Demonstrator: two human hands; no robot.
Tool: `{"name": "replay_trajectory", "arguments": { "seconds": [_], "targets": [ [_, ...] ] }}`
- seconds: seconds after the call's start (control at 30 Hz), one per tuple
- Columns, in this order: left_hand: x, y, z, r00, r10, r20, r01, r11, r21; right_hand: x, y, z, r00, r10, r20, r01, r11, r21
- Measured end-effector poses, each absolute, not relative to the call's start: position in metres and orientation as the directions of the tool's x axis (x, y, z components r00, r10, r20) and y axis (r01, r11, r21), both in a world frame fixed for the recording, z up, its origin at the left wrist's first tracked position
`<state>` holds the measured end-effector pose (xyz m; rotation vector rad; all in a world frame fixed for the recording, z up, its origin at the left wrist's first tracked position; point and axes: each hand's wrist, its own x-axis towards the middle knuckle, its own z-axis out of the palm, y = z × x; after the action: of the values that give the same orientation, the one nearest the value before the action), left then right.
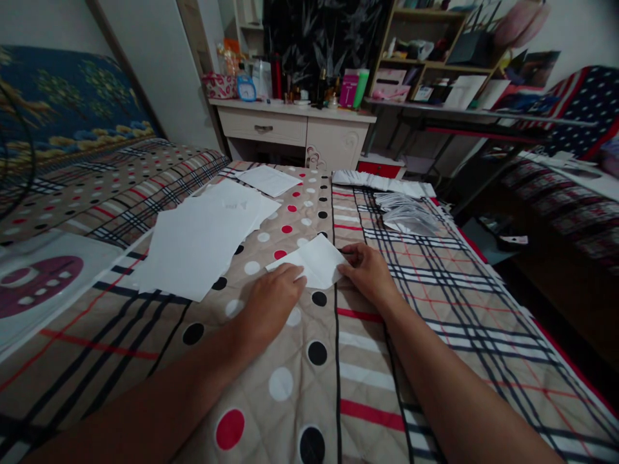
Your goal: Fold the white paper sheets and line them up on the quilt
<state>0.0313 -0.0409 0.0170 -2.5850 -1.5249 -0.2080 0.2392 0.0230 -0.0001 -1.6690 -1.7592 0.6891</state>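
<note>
A small white sheet of paper (316, 261), seemingly folded, lies on the quilt in front of me. My left hand (276, 295) is closed at its left side, with thumb and bent fingers pressed on the lower left edge. The right corner of the paper is pinched between thumb and fingers of my right hand (370, 272). To the left lies a spread pile of larger white sheets (193, 238). Beyond that pile, another white sheet (269, 180) rests on the quilt.
The patterned quilt (271, 380) covers the bed. At the right are a stack of folded white papers (406, 214) and a long white bundle (384, 183). A clear plastic packet with a purple print (41, 280) lies at far left. A white dresser (261, 125) stands behind.
</note>
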Motion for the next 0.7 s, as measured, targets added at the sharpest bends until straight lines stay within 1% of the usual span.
{"name": "replay_trajectory", "arguments": {
  "seconds": [0.07, 0.13, 0.2, 0.27, 0.33, 0.43, 0.5, 0.57, 0.63, 0.7],
  "targets": [
    [0.03, -0.041, 0.022, 0.448, 0.875, 0.185, 0.893, -0.449, -0.036, 0.241, 0.024, 0.001, -0.027, 0.999, 0.047, 0.643, 0.053, -0.764],
    [0.03, -0.042, 0.024, 0.433, 0.877, 0.207, 0.898, -0.439, -0.023, 0.24, 0.022, 0.005, -0.022, 1.0, -0.006, 0.566, 0.007, -0.824],
    [0.03, -0.044, 0.022, 0.447, 0.862, 0.241, 0.886, -0.463, 0.013, 0.236, 0.019, 0.011, 0.0, 0.997, -0.081, 0.413, -0.074, -0.908],
    [0.031, -0.046, 0.019, 0.461, 0.843, 0.277, 0.867, -0.494, 0.063, 0.23, 0.014, 0.016, 0.025, 0.988, -0.155, 0.222, -0.157, -0.962],
    [0.032, -0.046, 0.015, 0.461, 0.833, 0.306, 0.852, -0.512, 0.109, 0.224, 0.01, 0.02, 0.043, 0.977, -0.208, 0.076, -0.211, -0.974],
    [0.031, -0.043, 0.01, 0.445, 0.832, 0.33, 0.849, -0.51, 0.141, 0.216, 0.004, 0.021, 0.034, 0.963, -0.267, -0.065, -0.264, -0.962],
    [0.028, -0.039, 0.007, 0.443, 0.831, 0.337, 0.848, -0.511, 0.144, 0.212, 0.001, 0.021, 0.001, 0.956, -0.294, -0.137, -0.291, -0.947],
    [0.023, -0.033, 0.005, 0.45, 0.822, 0.35, 0.831, -0.529, 0.174, 0.21, 0.0, 0.022, -0.043, 0.952, -0.303, -0.19, -0.305, -0.933],
    [0.016, -0.026, 0.003, 0.448, 0.797, 0.404, 0.783, -0.568, 0.252, 0.211, -0.001, 0.023, -0.098, 0.956, -0.278, -0.205, -0.293, -0.934],
    [0.01, -0.019, 0.003, 0.405, 0.767, 0.497, 0.709, -0.607, 0.359, 0.215, 0.0, 0.026, -0.129, 0.972, -0.199, -0.172, -0.219, -0.96]
  ]
}}
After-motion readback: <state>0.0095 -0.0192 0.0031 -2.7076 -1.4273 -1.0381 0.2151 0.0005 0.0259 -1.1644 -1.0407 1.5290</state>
